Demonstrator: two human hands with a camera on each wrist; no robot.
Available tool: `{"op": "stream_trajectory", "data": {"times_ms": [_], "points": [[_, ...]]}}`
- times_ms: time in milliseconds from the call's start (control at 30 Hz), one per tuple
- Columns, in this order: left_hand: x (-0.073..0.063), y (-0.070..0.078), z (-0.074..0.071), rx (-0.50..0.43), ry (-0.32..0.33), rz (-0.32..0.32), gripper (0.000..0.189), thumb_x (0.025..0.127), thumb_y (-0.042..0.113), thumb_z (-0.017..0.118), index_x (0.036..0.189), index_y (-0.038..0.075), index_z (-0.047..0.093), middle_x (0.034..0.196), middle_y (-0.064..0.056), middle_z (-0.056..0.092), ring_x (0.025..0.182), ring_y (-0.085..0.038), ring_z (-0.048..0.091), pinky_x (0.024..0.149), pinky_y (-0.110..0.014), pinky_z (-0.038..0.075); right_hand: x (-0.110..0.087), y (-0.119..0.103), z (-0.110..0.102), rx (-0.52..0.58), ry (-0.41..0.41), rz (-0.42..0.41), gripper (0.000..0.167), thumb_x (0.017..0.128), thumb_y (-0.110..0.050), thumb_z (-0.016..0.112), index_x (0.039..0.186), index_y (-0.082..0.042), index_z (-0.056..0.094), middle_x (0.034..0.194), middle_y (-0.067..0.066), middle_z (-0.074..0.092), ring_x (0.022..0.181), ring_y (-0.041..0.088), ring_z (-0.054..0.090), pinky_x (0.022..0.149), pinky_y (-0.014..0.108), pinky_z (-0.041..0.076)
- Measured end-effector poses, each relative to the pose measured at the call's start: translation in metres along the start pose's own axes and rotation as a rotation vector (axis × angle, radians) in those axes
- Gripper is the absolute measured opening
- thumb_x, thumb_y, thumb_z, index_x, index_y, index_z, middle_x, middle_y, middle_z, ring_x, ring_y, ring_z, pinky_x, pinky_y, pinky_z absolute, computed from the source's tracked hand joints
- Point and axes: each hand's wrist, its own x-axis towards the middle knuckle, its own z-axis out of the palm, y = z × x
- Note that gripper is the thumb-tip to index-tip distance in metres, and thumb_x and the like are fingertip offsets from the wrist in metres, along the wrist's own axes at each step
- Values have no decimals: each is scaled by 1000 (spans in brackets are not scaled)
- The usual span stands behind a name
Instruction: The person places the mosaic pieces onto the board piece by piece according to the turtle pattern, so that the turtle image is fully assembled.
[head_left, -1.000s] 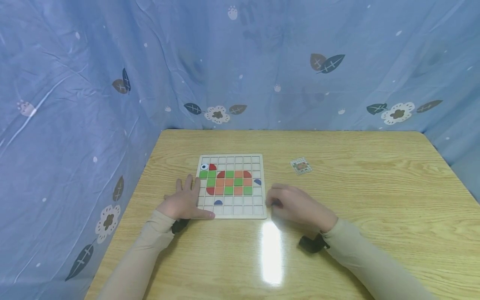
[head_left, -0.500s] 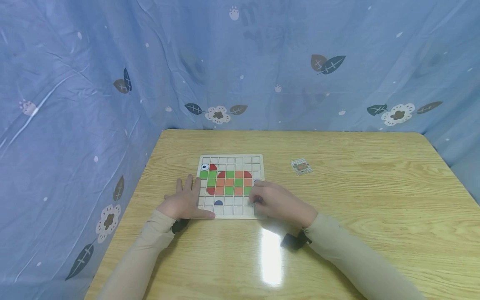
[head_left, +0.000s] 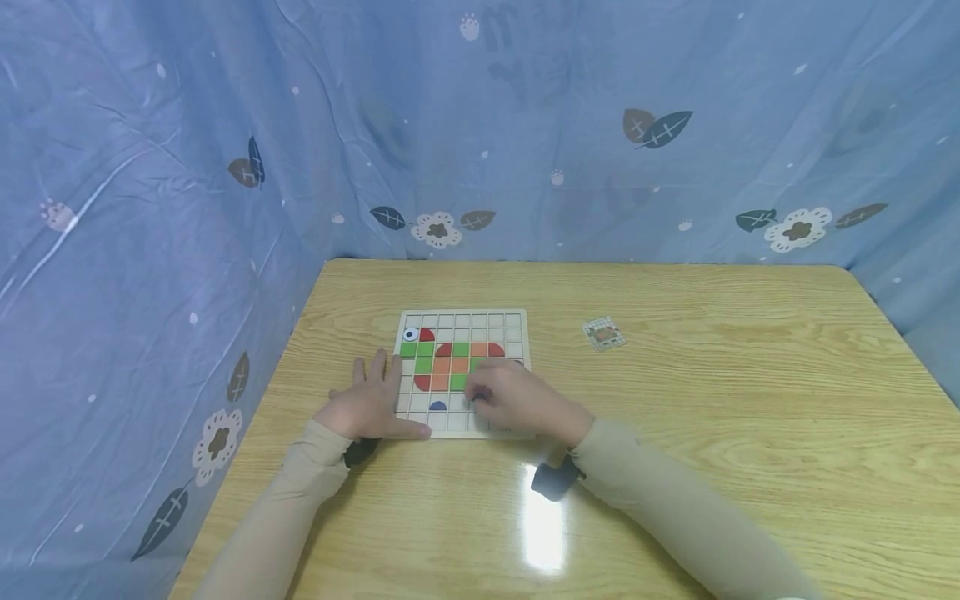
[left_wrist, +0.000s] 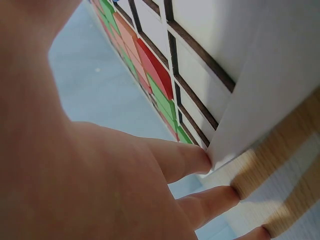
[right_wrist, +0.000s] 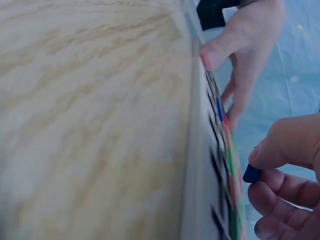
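Observation:
A pale grid board lies on the table, with green, orange and red pieces and a white eye piece set in its cells. My left hand rests spread at the board's left side, thumb on the near edge and fingertips along the left edge. Over the board's lower right part, my right hand pinches a small dark blue piece between thumb and fingers, hiding some cells. A blue half-round piece sits in a lower cell. Another blue piece at the right column is mostly hidden behind the right hand.
A small card with a printed grid picture lies right of the board on the wooden table. A blue patterned curtain hangs behind the table and along its left side. Each wrist wears a black camera.
My right hand has moved left from beside the board's right edge to over its lower right part. The left hand and the board have stayed put.

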Motion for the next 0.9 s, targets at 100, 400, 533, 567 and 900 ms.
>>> {"op": "stream_trajectory", "data": {"times_ms": [100, 400, 533, 567, 900], "points": [[0, -1, 1, 1, -3, -1, 135, 75, 75, 79, 164, -5, 15, 169, -35, 10, 151, -66, 9, 91, -93, 30, 3, 1, 6, 16, 2, -1, 17, 88, 0, 67, 95, -10, 78, 94, -2, 69, 88, 12, 61, 83, 27, 55], [1, -1, 1, 2, -10, -9, 136, 76, 75, 78, 164, -4, 13, 169, -35, 7, 152, -65, 8, 93, -93, 28, 4, 3, 11, -11, -40, 54, 19, 89, 0, 66, 95, -13, 79, 95, -4, 70, 92, 11, 60, 86, 28, 54], [1, 0, 0, -2, -6, -12, 135, 76, 74, 79, 164, -5, 14, 169, -34, 8, 152, -65, 8, 94, -92, 29, 4, 5, 10, -13, -57, 61, 21, 89, 0, 66, 95, -13, 81, 93, -5, 71, 91, 11, 60, 87, 28, 54], [1, 0, 1, -1, -5, -14, 135, 76, 74, 78, 164, -4, 14, 169, -34, 8, 152, -65, 8, 94, -92, 29, 4, 6, 10, -9, -60, 60, 21, 89, 0, 66, 95, -13, 81, 93, -5, 71, 91, 11, 60, 87, 28, 54], [2, -1, 1, 8, -4, -20, 135, 75, 75, 78, 165, -3, 14, 170, -34, 8, 152, -65, 9, 94, -92, 29, 1, 9, 12, -15, -69, 41, 20, 89, -2, 68, 94, -14, 82, 95, -6, 72, 93, 12, 57, 87, 29, 52]]}}
